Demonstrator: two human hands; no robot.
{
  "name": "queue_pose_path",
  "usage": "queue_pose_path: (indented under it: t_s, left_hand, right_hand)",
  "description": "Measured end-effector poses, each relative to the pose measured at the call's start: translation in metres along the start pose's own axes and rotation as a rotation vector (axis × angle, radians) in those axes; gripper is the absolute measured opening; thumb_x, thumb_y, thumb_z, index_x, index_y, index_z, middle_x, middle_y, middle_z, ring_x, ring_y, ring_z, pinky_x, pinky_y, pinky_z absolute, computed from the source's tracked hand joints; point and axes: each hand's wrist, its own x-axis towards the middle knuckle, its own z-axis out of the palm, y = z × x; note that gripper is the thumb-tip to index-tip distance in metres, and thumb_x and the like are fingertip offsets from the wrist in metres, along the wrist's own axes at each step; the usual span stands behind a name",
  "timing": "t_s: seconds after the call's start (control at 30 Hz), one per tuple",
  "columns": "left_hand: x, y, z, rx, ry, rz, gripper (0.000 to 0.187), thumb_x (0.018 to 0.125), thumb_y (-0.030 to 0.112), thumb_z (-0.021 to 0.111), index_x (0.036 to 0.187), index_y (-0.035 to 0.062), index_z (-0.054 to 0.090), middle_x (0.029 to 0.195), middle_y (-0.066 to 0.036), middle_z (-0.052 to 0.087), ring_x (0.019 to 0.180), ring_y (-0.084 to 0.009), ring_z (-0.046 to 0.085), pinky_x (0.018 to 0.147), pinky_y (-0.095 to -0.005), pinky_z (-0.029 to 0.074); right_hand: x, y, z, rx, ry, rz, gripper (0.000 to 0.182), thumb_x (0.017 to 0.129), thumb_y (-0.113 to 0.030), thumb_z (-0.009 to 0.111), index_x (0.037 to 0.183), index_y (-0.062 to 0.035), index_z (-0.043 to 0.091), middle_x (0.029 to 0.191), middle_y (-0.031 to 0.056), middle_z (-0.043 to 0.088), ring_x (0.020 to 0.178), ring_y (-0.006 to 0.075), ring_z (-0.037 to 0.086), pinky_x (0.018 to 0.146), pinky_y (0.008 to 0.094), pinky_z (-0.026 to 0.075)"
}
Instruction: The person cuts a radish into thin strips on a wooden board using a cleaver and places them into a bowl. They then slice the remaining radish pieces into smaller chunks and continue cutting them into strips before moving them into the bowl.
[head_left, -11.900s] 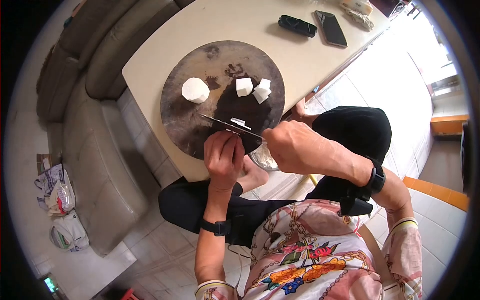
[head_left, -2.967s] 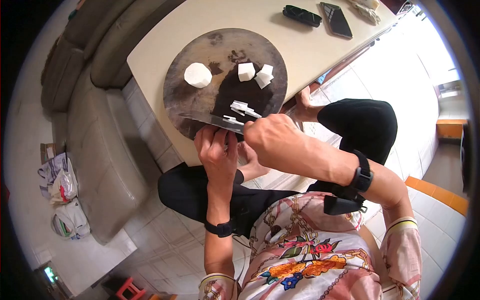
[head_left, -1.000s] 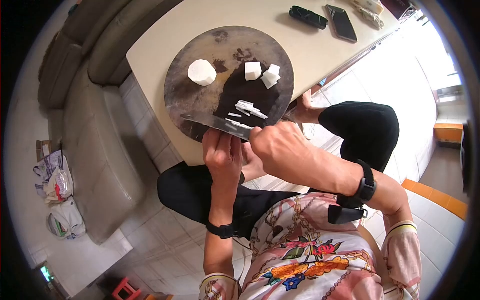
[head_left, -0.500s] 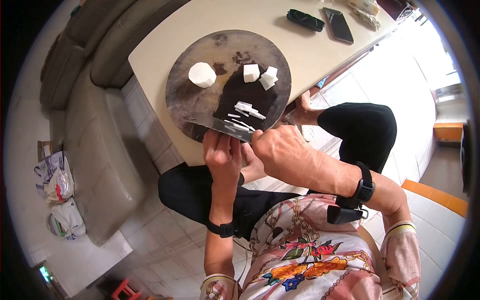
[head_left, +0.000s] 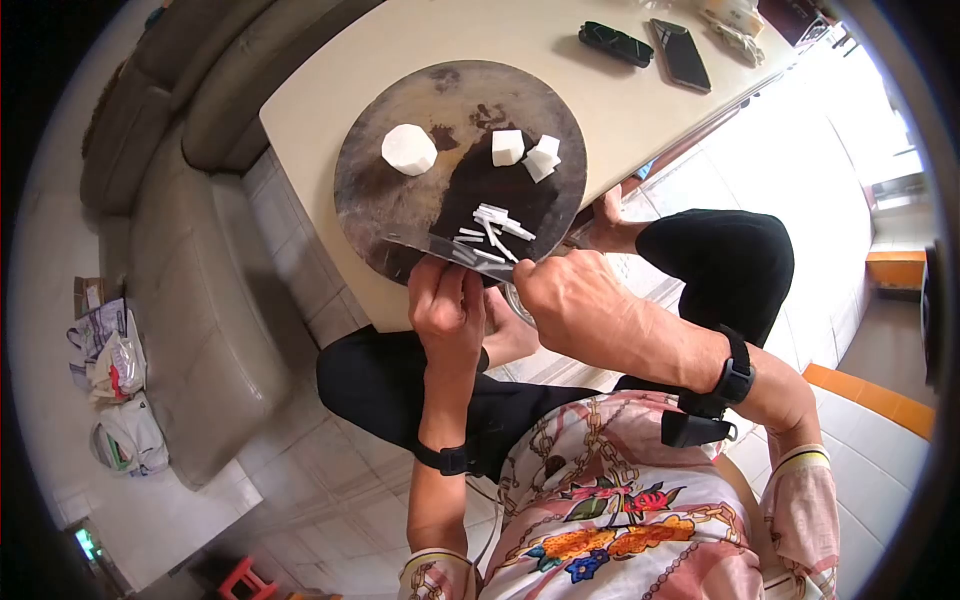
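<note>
My right hand (head_left: 565,295) is wrapped round the handle of a knife (head_left: 420,243), whose wide blade lies across the near edge of a round chopping board (head_left: 370,200). Close behind the blade, my left hand (head_left: 440,300) has its fingers bent and together; what they press on is hidden. Thin white strips (head_left: 495,220), like cut radish, lie loose just beyond the blade. Farther back on the board are a large faceted white chunk (head_left: 409,150), a white block (head_left: 507,147) and some smaller white pieces (head_left: 542,158).
The board rests on a cream table (head_left: 330,75). A black case (head_left: 614,44) and a phone (head_left: 680,55) lie at its far right. A grey sofa (head_left: 205,330) stands to the left, with bags (head_left: 130,435) beyond it. My knees are under the table's near corner.
The knife has shifted slightly right with my right hand. One white strip now lies at a steeper angle beside the blade, and the strips near the blade are rearranged. My left hand has barely moved.
</note>
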Motion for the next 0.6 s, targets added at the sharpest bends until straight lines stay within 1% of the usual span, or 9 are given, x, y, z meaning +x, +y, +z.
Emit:
queue_pose_path:
  t_s: [0.17, 0.23, 0.27, 0.33, 0.47, 0.53, 0.57, 0.6]
  left_hand:
    - [0.000, 0.004, -0.003, -0.013, -0.033, -0.051, 0.018, 0.071, -0.007, 0.069, 0.089, -0.0030, 0.066, 0.093, -0.016, 0.061, 0.084, -0.0360, 0.060, 0.073, -0.0429, 0.050]
    - [0.000, 0.003, -0.003, 0.000, -0.028, -0.031, 0.018, 0.071, -0.007, 0.069, 0.088, -0.0029, 0.066, 0.092, -0.016, 0.061, 0.082, -0.0369, 0.060, 0.072, -0.0433, 0.050]
    - [0.001, 0.003, -0.003, -0.002, -0.033, -0.031, 0.018, 0.071, -0.007, 0.069, 0.088, -0.0029, 0.066, 0.092, -0.016, 0.061, 0.082, -0.0369, 0.060, 0.072, -0.0433, 0.050]
    - [0.001, 0.002, -0.003, 0.010, -0.026, -0.010, 0.021, 0.070, -0.007, 0.069, 0.090, -0.0026, 0.067, 0.093, -0.017, 0.061, 0.084, -0.0372, 0.060, 0.073, -0.0430, 0.050]
    - [0.001, 0.002, -0.004, 0.034, -0.038, 0.018, 0.024, 0.070, -0.007, 0.069, 0.093, -0.0018, 0.066, 0.095, -0.016, 0.061, 0.086, -0.0370, 0.060, 0.074, -0.0424, 0.050]
    - [0.001, 0.003, -0.008, -0.008, -0.106, -0.034, 0.023, 0.071, -0.007, 0.069, 0.093, -0.0015, 0.066, 0.096, -0.015, 0.061, 0.088, -0.0357, 0.060, 0.075, -0.0414, 0.050]
    - [0.001, 0.005, -0.008, -0.004, -0.104, -0.030, 0.023, 0.071, -0.007, 0.069, 0.093, -0.0015, 0.066, 0.096, -0.015, 0.061, 0.088, -0.0357, 0.060, 0.075, -0.0414, 0.050]
    - [0.001, 0.006, -0.007, -0.004, -0.080, -0.042, 0.022, 0.071, -0.006, 0.069, 0.093, -0.0016, 0.066, 0.095, -0.015, 0.061, 0.087, -0.0349, 0.060, 0.074, -0.0409, 0.050]
  right_hand:
    - [-0.002, -0.008, -0.009, 0.030, -0.062, 0.011, 0.016, 0.065, 0.002, 0.060, 0.078, 0.0068, 0.053, 0.058, 0.0214, 0.057, 0.057, 0.0382, 0.063, 0.051, 0.0424, 0.048]
    - [-0.001, -0.010, -0.012, -0.028, -0.126, 0.048, 0.024, 0.063, -0.014, 0.077, 0.071, 0.0026, 0.062, 0.066, 0.0181, 0.063, 0.064, 0.0329, 0.068, 0.057, 0.0392, 0.053]
    - [-0.001, -0.009, -0.011, -0.026, -0.126, 0.052, 0.024, 0.063, -0.014, 0.077, 0.071, 0.0026, 0.062, 0.066, 0.0181, 0.063, 0.064, 0.0329, 0.068, 0.057, 0.0392, 0.053]
    - [0.001, -0.007, -0.007, 0.029, -0.047, -0.013, 0.013, 0.066, 0.001, 0.059, 0.076, 0.0059, 0.053, 0.058, 0.0204, 0.058, 0.056, 0.0369, 0.063, 0.050, 0.0417, 0.049]
    - [0.019, -0.008, 0.009, -0.008, 0.027, -0.046, 0.009, 0.069, -0.001, 0.060, 0.072, 0.0043, 0.055, 0.059, 0.0188, 0.060, 0.055, 0.0337, 0.064, 0.050, 0.0402, 0.051]
    - [0.030, -0.006, 0.015, -0.007, 0.053, -0.051, 0.009, 0.070, -0.003, 0.061, 0.072, 0.0042, 0.056, 0.059, 0.0188, 0.060, 0.055, 0.0340, 0.064, 0.050, 0.0401, 0.051]
    - [0.033, -0.005, 0.017, -0.007, 0.077, -0.056, 0.010, 0.070, -0.004, 0.062, 0.071, 0.0041, 0.056, 0.059, 0.0188, 0.060, 0.055, 0.0343, 0.065, 0.051, 0.0400, 0.051]
    - [0.033, -0.003, 0.018, 0.020, 0.088, 0.004, 0.011, 0.070, -0.004, 0.063, 0.071, 0.0043, 0.057, 0.059, 0.0201, 0.060, 0.056, 0.0357, 0.064, 0.051, 0.0413, 0.051]
